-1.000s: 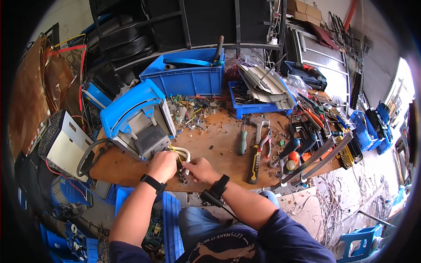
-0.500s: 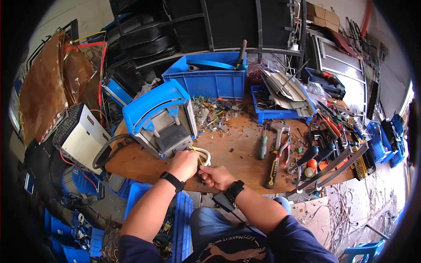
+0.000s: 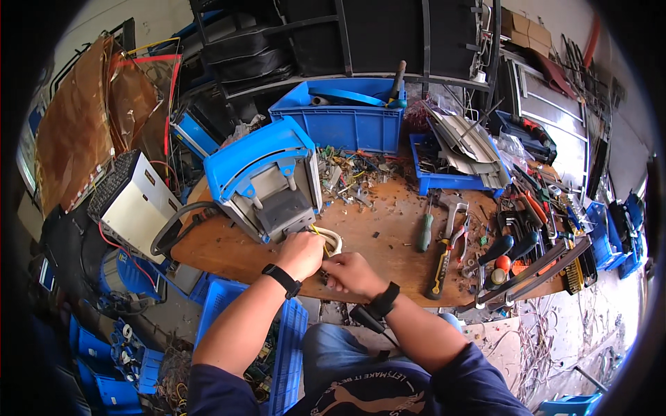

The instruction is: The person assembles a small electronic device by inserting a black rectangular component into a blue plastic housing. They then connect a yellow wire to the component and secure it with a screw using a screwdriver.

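Note:
A blue and grey appliance casing stands tilted on the left part of the wooden bench, its dark box-shaped part toward me. At its lower corner my left hand is closed in a fist; what it grips is hidden behind the fingers. Beside it, my right hand is closed in a pinch, fingertips almost touching the left hand. A thin yellow wire runs from the casing down to the right fingertips. Behind both hands curves a loop of cream cable.
Right of my hands lie a green-handled screwdriver, a hammer and many hand tools. Metal scraps cover the bench's back. A blue crate and a blue tray stand behind; another blue crate is below the bench edge.
The whole view has shifted, so the bench appears farther right. My right hand has turned, with its back now more upward. The left hand stays by the casing's corner.

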Tool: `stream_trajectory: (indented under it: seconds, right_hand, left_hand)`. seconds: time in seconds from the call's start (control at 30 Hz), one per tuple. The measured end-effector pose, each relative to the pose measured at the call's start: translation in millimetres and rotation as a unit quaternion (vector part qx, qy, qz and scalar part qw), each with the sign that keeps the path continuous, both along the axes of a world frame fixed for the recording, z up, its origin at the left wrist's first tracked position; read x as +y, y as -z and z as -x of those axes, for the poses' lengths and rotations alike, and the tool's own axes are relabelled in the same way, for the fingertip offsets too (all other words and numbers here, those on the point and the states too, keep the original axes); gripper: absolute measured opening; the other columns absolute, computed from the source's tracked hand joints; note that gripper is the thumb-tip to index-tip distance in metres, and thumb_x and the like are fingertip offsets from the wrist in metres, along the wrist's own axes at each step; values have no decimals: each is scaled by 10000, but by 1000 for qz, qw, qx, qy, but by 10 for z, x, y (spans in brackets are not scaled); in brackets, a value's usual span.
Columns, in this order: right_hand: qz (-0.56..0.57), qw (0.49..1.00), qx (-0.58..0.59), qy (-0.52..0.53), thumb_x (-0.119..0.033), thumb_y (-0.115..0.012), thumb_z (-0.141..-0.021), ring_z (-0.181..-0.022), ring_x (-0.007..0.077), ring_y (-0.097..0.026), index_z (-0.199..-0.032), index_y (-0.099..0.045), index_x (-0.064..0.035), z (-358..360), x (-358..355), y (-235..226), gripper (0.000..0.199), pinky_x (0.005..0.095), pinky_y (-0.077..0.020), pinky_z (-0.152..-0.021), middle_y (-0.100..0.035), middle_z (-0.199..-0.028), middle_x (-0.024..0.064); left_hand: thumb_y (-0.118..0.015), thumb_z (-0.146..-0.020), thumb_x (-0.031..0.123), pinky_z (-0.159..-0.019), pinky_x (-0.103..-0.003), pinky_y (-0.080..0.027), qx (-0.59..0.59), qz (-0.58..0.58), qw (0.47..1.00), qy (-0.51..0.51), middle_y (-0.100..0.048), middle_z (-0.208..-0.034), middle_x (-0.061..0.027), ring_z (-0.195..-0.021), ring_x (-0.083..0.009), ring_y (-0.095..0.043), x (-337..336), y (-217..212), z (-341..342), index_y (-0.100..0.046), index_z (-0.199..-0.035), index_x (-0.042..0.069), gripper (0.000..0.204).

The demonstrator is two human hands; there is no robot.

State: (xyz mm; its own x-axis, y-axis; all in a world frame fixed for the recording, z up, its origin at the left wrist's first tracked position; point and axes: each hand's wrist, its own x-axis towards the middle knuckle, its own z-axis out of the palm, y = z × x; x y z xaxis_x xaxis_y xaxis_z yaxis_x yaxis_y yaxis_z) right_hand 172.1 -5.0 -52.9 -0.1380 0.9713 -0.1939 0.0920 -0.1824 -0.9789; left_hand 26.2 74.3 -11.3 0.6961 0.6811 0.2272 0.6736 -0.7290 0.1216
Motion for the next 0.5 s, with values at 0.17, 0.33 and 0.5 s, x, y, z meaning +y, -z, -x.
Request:
stream_trajectory:
  seconds: [0.17,0.33,0.5]
  right_hand:
    - [173,923,343,-12,-327,-617,-942,-539,99,-470,-1029,-658,-5,-77,49,309,337,233,-344,-447,-595,-739,33]
    - [183,879,440,-36,-295,-643,-929,-528,89,-455,-972,-664,-11,-33,108,477,288,223,-322,-446,-564,-699,11]
    - [29,993,103,41,-233,-704,-831,-530,184,-560,-882,-668,-38,31,176,353,204,299,-412,-479,-623,-716,69]
  left_hand:
    - [-571,-739,83,-684,-494,-503,6,11,1000,-4,-638,-716,-215,-722,-397,-642,-35,-59,-6,-640,-696,33,95]
    - [-568,-770,114,-680,-483,-525,14,-5,1000,7,-656,-717,-214,-701,-380,-663,-38,-77,-13,-649,-703,27,137]
    - [-540,-782,116,-690,-489,-521,18,-1,1000,16,-658,-730,-217,-714,-387,-660,-8,-56,-11,-651,-705,28,161]
